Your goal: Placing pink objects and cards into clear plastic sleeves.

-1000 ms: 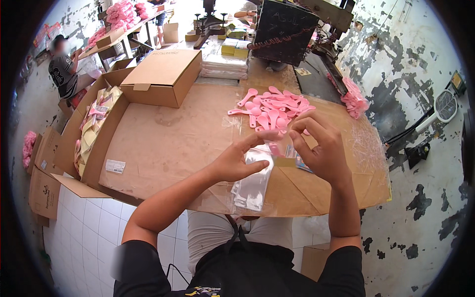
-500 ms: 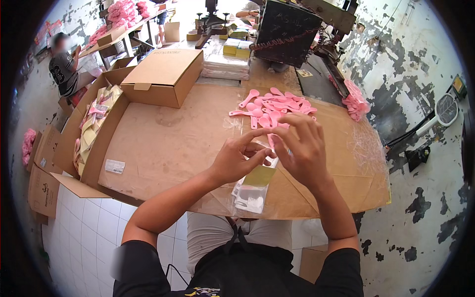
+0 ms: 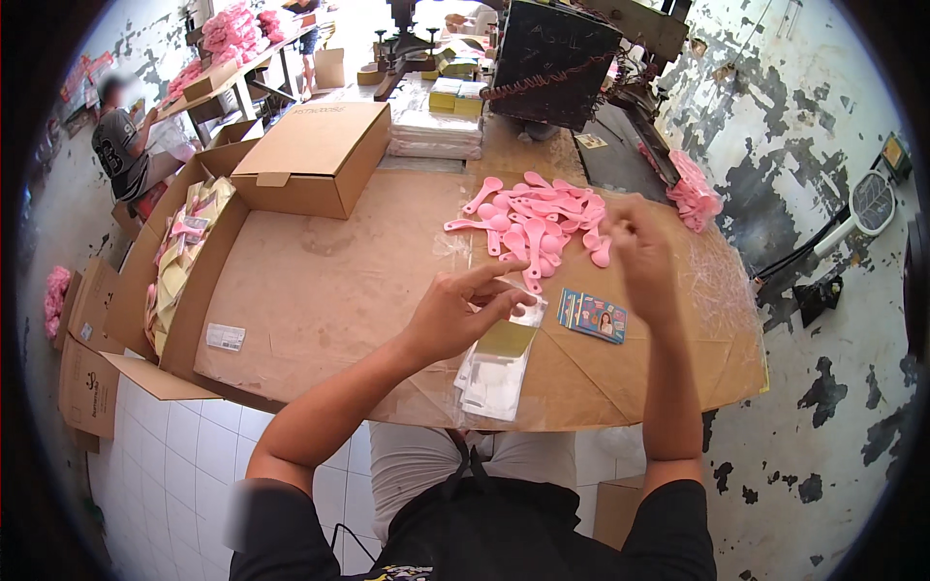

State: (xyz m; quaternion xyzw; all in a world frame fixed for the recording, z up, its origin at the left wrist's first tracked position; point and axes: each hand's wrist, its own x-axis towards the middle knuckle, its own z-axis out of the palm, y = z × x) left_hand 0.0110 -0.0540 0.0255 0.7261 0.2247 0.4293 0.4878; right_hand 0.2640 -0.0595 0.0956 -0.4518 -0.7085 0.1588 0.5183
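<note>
My left hand (image 3: pixel 463 308) hovers at the upper end of a small stack of clear plastic pouches (image 3: pixel 496 382) with a gold-coloured band. Its thumb and index finger are apart, with nothing plainly between them. Smeared by motion, my right hand (image 3: pixel 639 257) is raised at the right side of a heap of pink plastic spoons (image 3: pixel 535 232); its fingers cannot be made out clearly. Below that hand lies a fanned stack of blue printed cards (image 3: pixel 593 317), apart from the pouches.
An open carton (image 3: pixel 184 276) of filled packets stands on the left, with a closed cardboard box (image 3: pixel 312 155) beside it. Stacked plastic packs (image 3: pixel 436 131) and a dark machine (image 3: pixel 552 63) are at the back. A person (image 3: pixel 124 145) sits far left.
My right hand has left the pouches and moved right and up to the spoon heap's edge, uncovering the blue cards. My left hand has stayed near the pouch tops.
</note>
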